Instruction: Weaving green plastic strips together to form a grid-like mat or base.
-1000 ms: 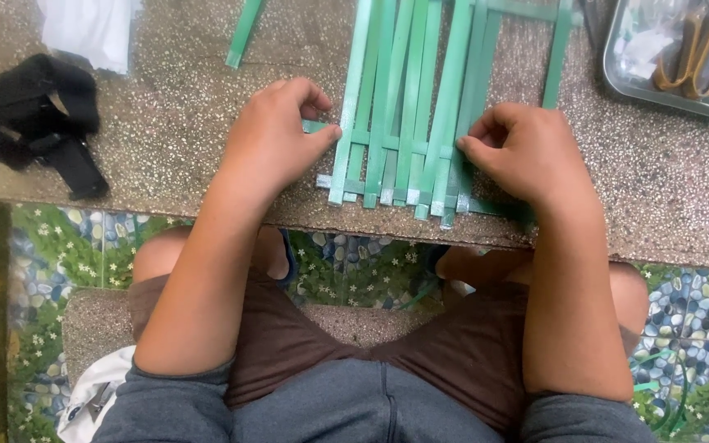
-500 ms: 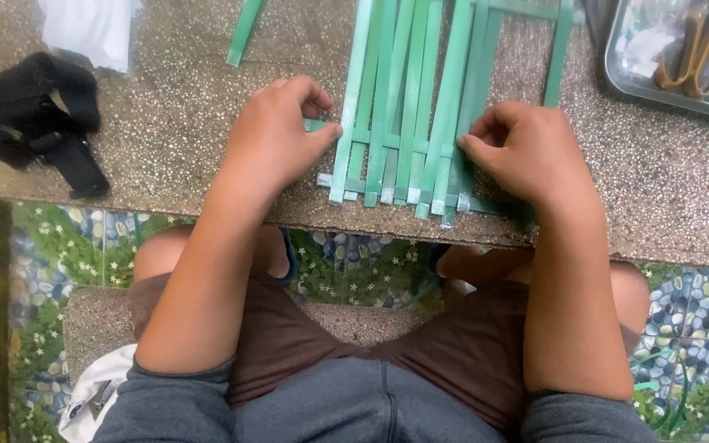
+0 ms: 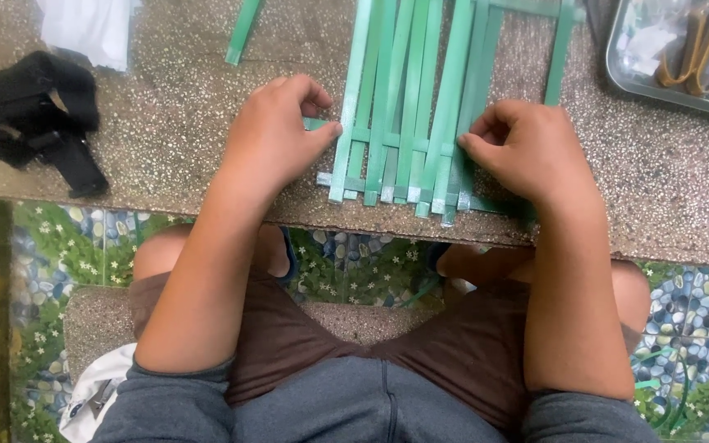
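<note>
Head view: green woven strips [image 3: 404, 123] — long axis runs away from the person.
Left hand [image 3: 276, 135]: pinching a cross strip's end [image 3: 315, 125].
Right hand [image 3: 527, 152]: fingertips pressed together on the weave's opposite edge — equally near.

Soft, even daylight, moderately bright, no clear single source. Faint shadows under both hands [image 3: 276, 135] on speckled stone table [image 3: 166, 107]. Mild glare on metal tray [image 3: 617, 78] rim, top right, and slight sheen on green strips [image 3: 408, 90]. Focus decent at centre; corners softer, tray contents blurry. No obvious edge distortion. Colours slightly muted.
</note>
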